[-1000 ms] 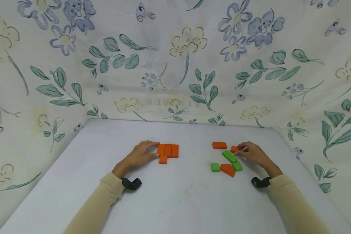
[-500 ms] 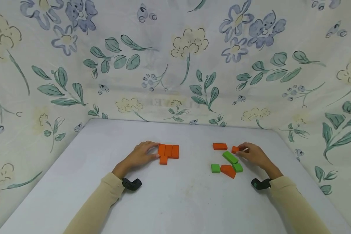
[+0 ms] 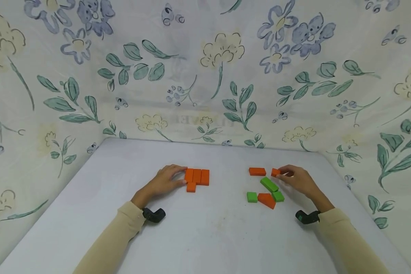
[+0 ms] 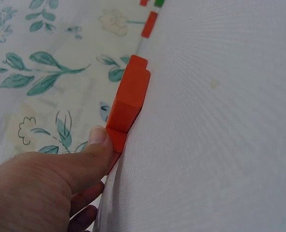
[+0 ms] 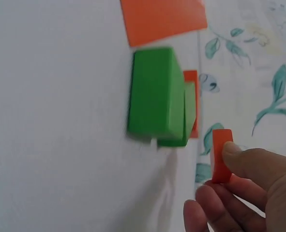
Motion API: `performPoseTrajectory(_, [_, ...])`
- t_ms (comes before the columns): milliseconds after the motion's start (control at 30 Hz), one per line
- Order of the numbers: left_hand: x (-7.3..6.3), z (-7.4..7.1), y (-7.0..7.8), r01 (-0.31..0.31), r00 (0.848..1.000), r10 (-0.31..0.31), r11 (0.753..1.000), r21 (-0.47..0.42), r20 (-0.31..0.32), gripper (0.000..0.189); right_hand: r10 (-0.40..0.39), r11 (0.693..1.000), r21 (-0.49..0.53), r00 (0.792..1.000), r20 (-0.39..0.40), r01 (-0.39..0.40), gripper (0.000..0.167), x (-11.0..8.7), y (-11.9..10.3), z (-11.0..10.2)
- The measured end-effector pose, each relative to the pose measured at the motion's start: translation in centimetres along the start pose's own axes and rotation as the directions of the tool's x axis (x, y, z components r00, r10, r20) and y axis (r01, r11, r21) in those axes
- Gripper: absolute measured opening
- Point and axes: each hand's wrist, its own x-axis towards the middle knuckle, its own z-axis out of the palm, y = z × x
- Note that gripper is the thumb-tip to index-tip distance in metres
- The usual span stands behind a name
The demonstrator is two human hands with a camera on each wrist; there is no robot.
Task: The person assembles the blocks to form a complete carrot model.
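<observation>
At the left, three upright orange blocks (image 3: 196,177) lie side by side, with a small orange block (image 3: 191,187) against their near edge. My left hand (image 3: 164,180) holds the leftmost upright block, index finger at its far end and thumb at its near end. In the left wrist view, the thumb (image 4: 98,140) touches orange pieces; the other fingers are partly hidden. My right hand (image 3: 296,179) pinches another small orange block (image 3: 275,172) between thumb and fingers. The right wrist view shows that orange block (image 5: 221,155) raised, with the thumb on its face.
Near the right hand lie an orange block (image 3: 257,171), a long green block (image 3: 269,184), a green block (image 3: 278,196), a four-sided orange block (image 3: 266,200) and a green block (image 3: 252,197). Flowered cloth (image 3: 191,87) hangs behind the white table (image 3: 226,236).
My right hand has shifted slightly upward in the head view, carrying the small orange block with it. The left hand and its blocks stay in place.
</observation>
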Motion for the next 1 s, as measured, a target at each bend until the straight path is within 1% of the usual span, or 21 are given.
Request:
performPoseTrajectory(100, [0.0,-0.1,0.0,-0.009,1.000,0.009,1.000,-0.001,-0.008,0.058,-0.039,0.999,0.002,0.999,-0.032,0.039,0.045,-0.3,-1.0,0.1])
performPoseTrajectory(233, [-0.2,-0.2,0.1,0.002,1.000,-0.002,1.000,-0.011,-0.004,0.057,-0.076,0.997,0.016,0.996,-0.055,0.077,0.042,-0.7,-2.5,0.3])
performPoseTrajectory(467, [-0.3,-0.2,0.6,0.012,1.000,-0.012,1.000,-0.012,-0.001,0.057,-0.149,0.988,0.020,0.984,-0.094,0.152,0.038,-0.8,-4.7,0.4])
performPoseTrajectory(567, [-0.2,-0.2,0.8,0.026,1.000,-0.026,1.000,-0.016,0.001,0.057,-0.165,0.985,0.035,0.983,-0.084,0.169,0.039,-1.0,-5.8,0.6])
performPoseTrajectory(700, [-0.2,-0.2,0.9,0.028,1.000,-0.028,1.000,-0.008,-0.001,0.056,-0.188,0.979,0.065,0.980,-0.067,0.192,0.039,-1.3,-7.4,1.1])
performPoseTrajectory(933, [-0.1,-0.2,0.7,0.018,1.000,-0.018,1.000,-0.003,-0.001,0.057,-0.274,0.953,0.118,0.960,-0.065,0.280,0.035,-1.3,-9.8,1.8])
performPoseTrajectory(1000, [-0.1,-0.2,0.6,0.014,1.000,-0.014,1.000,-0.001,0.000,0.057,-0.286,0.948,0.127,0.956,-0.064,0.292,0.034,-1.2,-10.5,2.1])
